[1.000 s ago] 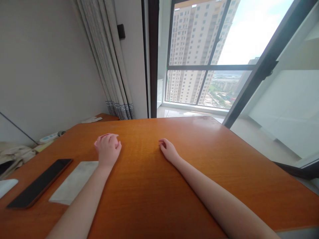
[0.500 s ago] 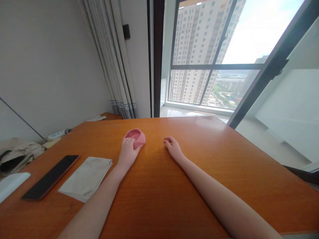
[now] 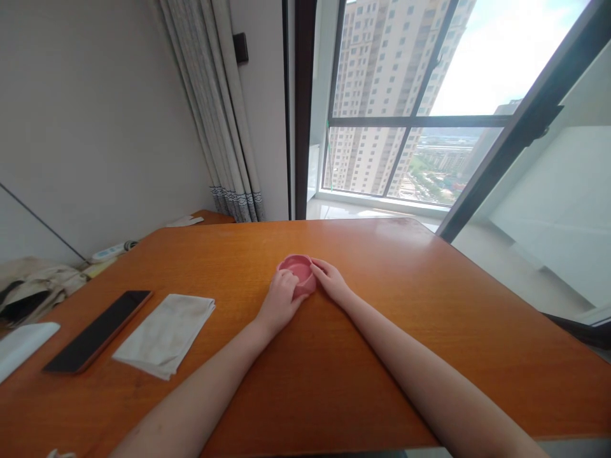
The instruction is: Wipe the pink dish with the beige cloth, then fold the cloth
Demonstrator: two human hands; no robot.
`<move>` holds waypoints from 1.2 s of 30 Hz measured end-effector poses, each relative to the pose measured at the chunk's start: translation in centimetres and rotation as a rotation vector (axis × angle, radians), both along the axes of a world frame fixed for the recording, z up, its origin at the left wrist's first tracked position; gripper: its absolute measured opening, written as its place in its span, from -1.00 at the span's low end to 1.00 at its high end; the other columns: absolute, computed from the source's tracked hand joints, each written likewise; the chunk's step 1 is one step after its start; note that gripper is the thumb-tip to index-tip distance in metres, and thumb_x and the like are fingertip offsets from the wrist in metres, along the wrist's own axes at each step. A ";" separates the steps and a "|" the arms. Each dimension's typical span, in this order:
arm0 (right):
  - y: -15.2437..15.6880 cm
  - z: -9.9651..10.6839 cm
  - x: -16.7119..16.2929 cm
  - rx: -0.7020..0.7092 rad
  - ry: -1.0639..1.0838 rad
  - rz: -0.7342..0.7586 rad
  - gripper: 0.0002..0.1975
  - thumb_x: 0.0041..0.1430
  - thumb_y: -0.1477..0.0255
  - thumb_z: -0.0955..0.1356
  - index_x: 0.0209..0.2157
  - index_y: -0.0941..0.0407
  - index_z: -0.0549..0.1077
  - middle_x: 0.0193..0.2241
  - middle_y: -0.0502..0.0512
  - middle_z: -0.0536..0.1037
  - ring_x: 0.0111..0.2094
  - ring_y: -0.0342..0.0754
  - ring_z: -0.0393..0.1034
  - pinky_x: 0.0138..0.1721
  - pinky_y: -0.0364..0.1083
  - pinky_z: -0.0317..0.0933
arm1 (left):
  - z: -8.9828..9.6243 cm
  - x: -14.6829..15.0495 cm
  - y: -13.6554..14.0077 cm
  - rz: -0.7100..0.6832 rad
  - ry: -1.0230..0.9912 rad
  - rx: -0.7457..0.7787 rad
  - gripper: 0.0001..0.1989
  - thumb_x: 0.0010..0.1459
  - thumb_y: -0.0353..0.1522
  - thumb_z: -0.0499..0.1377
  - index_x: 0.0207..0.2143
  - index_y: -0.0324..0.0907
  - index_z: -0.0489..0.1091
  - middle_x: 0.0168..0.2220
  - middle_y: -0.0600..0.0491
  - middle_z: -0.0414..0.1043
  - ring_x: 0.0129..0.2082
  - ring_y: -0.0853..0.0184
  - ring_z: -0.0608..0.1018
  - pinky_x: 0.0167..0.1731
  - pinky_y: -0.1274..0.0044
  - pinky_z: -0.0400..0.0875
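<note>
A small pink bowl (image 3: 301,270) with a wavy rim is at the middle of the table. My left hand (image 3: 282,296) grips its near left side, fingers over the rim and thumb along the outside. On the right side of the rim, my right hand (image 3: 331,278) pinches the bowl with its thumb and fingers; part of those fingers is hidden. The bowl looks upright, its hollow facing up. I cannot tell whether its base rests on the wood.
A folded whitish cloth (image 3: 166,334) lies left of my left forearm on the wooden table (image 3: 382,356). Beside it is a dark flat slab (image 3: 99,331) with a reddish edge. Further left are a white object (image 3: 26,346) and a beige fabric bundle (image 3: 35,286).
My left hand has carried the pink bowl rightward, and the bowl now sits more level. My right hand, apart from it before, now holds its right rim.
</note>
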State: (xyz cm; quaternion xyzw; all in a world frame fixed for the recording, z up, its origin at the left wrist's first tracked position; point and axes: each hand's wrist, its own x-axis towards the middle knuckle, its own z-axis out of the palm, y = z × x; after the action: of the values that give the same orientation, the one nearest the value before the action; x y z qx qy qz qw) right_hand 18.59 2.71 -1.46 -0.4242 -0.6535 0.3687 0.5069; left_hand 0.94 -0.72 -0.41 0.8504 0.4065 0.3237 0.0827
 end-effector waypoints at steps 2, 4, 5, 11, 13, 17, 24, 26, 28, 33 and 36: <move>0.0 -0.1 0.1 -0.008 -0.021 -0.023 -0.64 0.12 0.23 0.27 -0.11 0.12 0.45 -0.12 0.12 0.53 -0.06 0.03 0.39 0.03 0.00 0.19 | 0.0 0.0 0.2 -0.010 0.015 0.008 -0.81 0.09 -0.25 0.13 -0.33 -0.18 0.27 -0.20 -0.05 0.31 -0.09 0.16 0.29 0.04 0.19 0.19; 0.0 -0.1 0.1 -0.015 -0.038 -0.040 -0.66 0.11 0.26 0.28 -0.13 0.12 0.47 -0.14 0.12 0.54 -0.07 0.03 0.40 0.02 0.01 0.20 | -0.1 0.0 0.3 -0.024 0.030 0.013 -0.81 0.09 -0.24 0.12 -0.32 -0.17 0.28 -0.21 -0.06 0.32 -0.09 0.16 0.29 0.05 0.19 0.17; 0.0 -0.1 0.2 -0.017 -0.044 -0.045 -0.67 0.11 0.27 0.28 -0.14 0.12 0.47 -0.14 0.11 0.55 -0.07 0.03 0.40 0.02 0.01 0.20 | -0.1 0.0 0.4 -0.030 0.035 0.013 -0.81 0.09 -0.23 0.13 -0.32 -0.17 0.28 -0.21 -0.05 0.32 -0.09 0.15 0.29 0.06 0.18 0.15; 0.3 -0.4 0.3 -0.015 -0.068 -0.051 -0.68 0.12 0.30 0.26 -0.16 0.13 0.49 -0.16 0.12 0.55 -0.08 0.03 0.40 0.00 0.01 0.21 | -0.1 -0.1 0.5 -0.053 0.005 0.006 -0.80 0.07 -0.23 0.13 -0.29 -0.16 0.31 -0.23 -0.04 0.34 -0.11 0.17 0.33 0.07 0.20 0.15; 0.5 -0.5 0.4 -0.009 -0.082 -0.063 -0.69 0.11 0.32 0.25 -0.18 0.13 0.50 -0.16 0.12 0.55 -0.09 0.02 0.40 0.00 0.00 0.21 | 0.2 0.0 0.2 -0.079 -0.006 0.001 -0.76 0.11 -0.24 0.09 -0.20 -0.18 0.30 -0.16 -0.06 0.35 -0.07 0.20 0.34 0.09 0.25 0.15; 0.5 -0.5 0.5 -0.006 -0.111 -0.062 -0.69 0.12 0.34 0.23 -0.19 0.12 0.50 -0.19 0.12 0.56 -0.09 0.03 0.40 -0.01 0.01 0.21 | 1.6 -1.0 -0.2 -0.037 0.088 -0.017 -0.52 0.16 -0.21 0.03 0.11 -0.16 0.13 0.12 -0.11 0.22 0.15 0.18 0.22 0.18 0.20 -0.03; 0.5 -0.7 0.4 0.005 -0.152 -0.090 -0.69 0.14 0.35 0.19 -0.19 0.09 0.49 -0.17 0.08 0.55 -0.09 0.01 0.39 -0.01 -0.02 0.19 | 4.1 -12.8 -0.6 0.646 0.284 -0.199 -0.58 0.21 -0.32 -0.17 0.04 -0.25 0.25 0.06 -0.15 0.34 0.03 0.13 0.40 0.00 0.32 0.26; 0.5 -0.7 0.4 0.012 -0.176 -0.092 -0.69 0.15 0.35 0.18 -0.20 0.08 0.49 -0.16 0.07 0.54 -0.10 0.01 0.38 -0.01 -0.02 0.18 | 3.7 -17.6 -1.2 0.867 0.389 -0.285 -0.56 0.15 -0.43 -0.16 0.07 -0.25 0.21 -0.01 -0.18 0.39 -0.05 0.08 0.46 -0.11 0.29 0.32; 0.5 -0.6 0.4 0.031 -0.197 -0.093 -0.70 0.16 0.35 0.18 -0.21 0.07 0.49 -0.17 0.07 0.54 -0.11 0.01 0.38 -0.02 -0.02 0.18 | 2.8 -21.6 -1.8 1.002 0.494 -0.393 -0.54 0.11 -0.44 -0.13 0.08 -0.20 0.19 -0.04 -0.18 0.42 -0.13 0.05 0.50 -0.22 0.29 0.36; 0.4 -0.3 0.3 0.086 -0.232 -0.055 -0.68 0.21 0.31 0.15 -0.26 0.08 0.49 -0.24 0.08 0.55 -0.15 -0.01 0.39 -0.06 -0.05 0.19 | 0.5 -25.6 -2.7 0.992 0.577 -0.453 -0.49 0.00 -0.25 0.06 0.04 -0.21 0.20 -0.04 -0.22 0.41 -0.17 0.03 0.50 -0.27 0.32 0.35; 0.7 -0.7 0.4 0.107 -0.231 -0.080 -0.63 0.24 0.25 0.12 -0.24 0.09 0.49 -0.21 0.10 0.53 -0.10 -0.02 0.36 0.01 -0.04 0.15 | 1.2 -23.6 -2.9 0.951 0.513 -0.411 -0.48 -0.09 -0.26 0.09 -0.03 -0.25 0.26 -0.06 -0.22 0.42 -0.15 0.05 0.49 -0.23 0.36 0.35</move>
State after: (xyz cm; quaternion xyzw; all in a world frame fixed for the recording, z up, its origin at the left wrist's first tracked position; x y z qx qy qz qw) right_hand 18.94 3.40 -2.12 -0.4619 -0.7088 0.2615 0.4646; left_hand -22.61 -3.61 0.82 0.5922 0.8054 0.0231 -0.0097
